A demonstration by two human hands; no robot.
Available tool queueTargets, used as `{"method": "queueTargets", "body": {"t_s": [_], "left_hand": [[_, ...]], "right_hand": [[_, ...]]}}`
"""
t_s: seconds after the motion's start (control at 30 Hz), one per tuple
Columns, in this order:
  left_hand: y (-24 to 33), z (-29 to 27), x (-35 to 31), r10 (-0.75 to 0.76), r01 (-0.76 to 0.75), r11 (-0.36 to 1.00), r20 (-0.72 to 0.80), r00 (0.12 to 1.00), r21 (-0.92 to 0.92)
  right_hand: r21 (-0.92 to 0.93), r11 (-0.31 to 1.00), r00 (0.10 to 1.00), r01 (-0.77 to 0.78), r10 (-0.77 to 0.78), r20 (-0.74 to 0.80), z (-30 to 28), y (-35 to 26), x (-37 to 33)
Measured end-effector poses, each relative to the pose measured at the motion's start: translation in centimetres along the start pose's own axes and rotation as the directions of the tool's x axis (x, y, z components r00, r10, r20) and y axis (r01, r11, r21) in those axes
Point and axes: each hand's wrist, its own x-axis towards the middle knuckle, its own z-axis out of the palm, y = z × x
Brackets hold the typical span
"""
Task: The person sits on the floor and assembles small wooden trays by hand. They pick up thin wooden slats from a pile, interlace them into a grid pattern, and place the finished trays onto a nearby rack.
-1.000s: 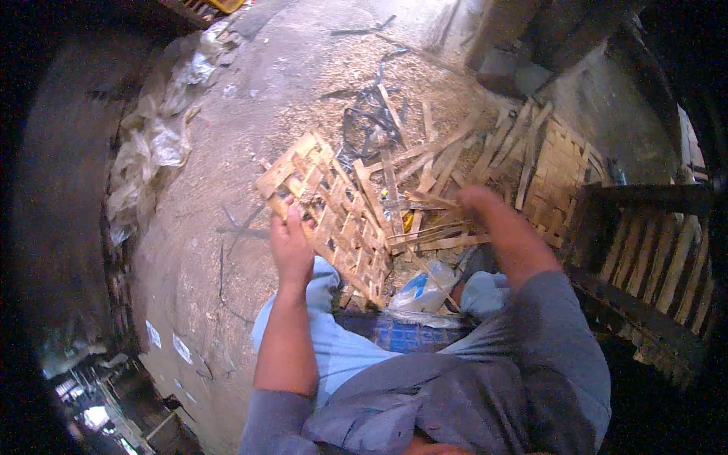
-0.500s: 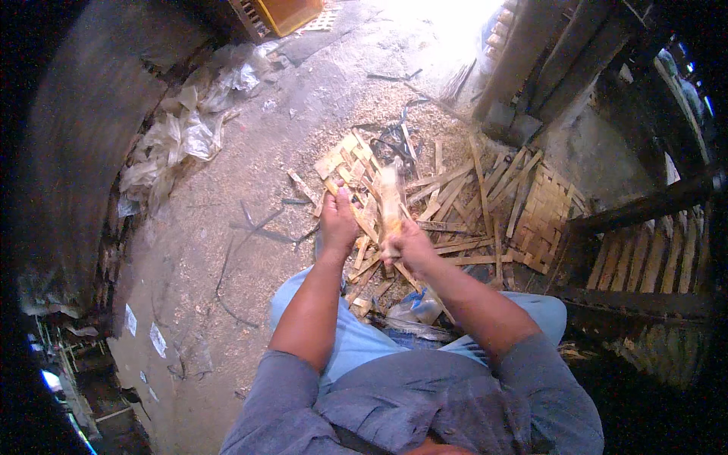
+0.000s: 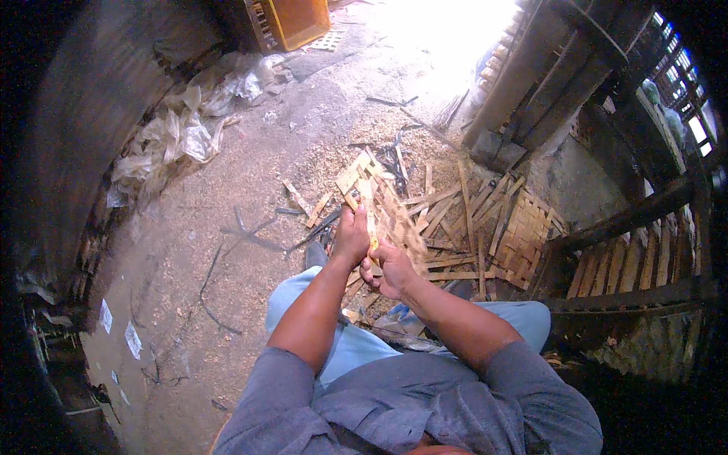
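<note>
Above my legs, my left hand point(image 3: 351, 236) is closed on the near edge of a small woven panel of pale wooden strips point(image 3: 351, 178). Right beside it, my right hand point(image 3: 391, 271) is curled around the lower end of a narrow pale yellowish bar point(image 3: 371, 224). Whether that bar is a tool or a loose slat I cannot tell. It lies along the panel's right side, and the two hands nearly touch. A brown, motion-smeared patch to the right of the bar hides part of the strips beneath.
Several loose wooden slats point(image 3: 444, 205) are piled to the right, with another woven panel point(image 3: 525, 236) leaning there. Wood chips and dark straps point(image 3: 254, 231) litter the floor. Crumpled plastic sheeting point(image 3: 178, 129) lines the left wall. A yellow crate point(image 3: 299, 23) stands far off; wooden framework point(image 3: 633, 258) is right.
My right hand has moved left and nearer to me, bringing the bar against my left hand. The left hand and panel have shifted slightly right. The view has turned a little.
</note>
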Motion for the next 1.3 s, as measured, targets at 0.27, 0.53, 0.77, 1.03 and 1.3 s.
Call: {"method": "queueTargets", "body": {"t_s": [0.27,0.53,0.77,1.03,1.3], "left_hand": [[2.0,-0.1,0.2,-0.171,0.199,0.829,0.103,0.980,-0.522],[1.2,-0.6,1.7,0.093,-0.045,0.969,0.187,0.978,-0.243],[2.9,-0.9,1.7,-0.071,0.072,0.997,0.270,0.960,0.006],[2.9,-0.1,0.7,-0.152,0.225,0.969,0.478,0.865,-0.098],[7.4,-1.2,-1.9,-0.025,0.072,0.995,0.502,0.864,-0.073]], "right_hand": [[-0.407,0.870,0.905,0.278,-0.380,-0.194,-4.5,-6.4,-1.7],[-0.855,0.136,0.615,0.501,-0.750,0.241,0.9,-16.0,-3.0],[-0.875,-0.206,0.609,0.438,-0.648,0.458,3.1,-20.9,-4.8],[-0.816,-0.540,0.792,0.207,-0.397,0.463,2.2,-16.3,-0.5],[-0.946,-0.040,0.930,0.321,-0.177,0.323,0.6,-15.8,-0.3]]}}
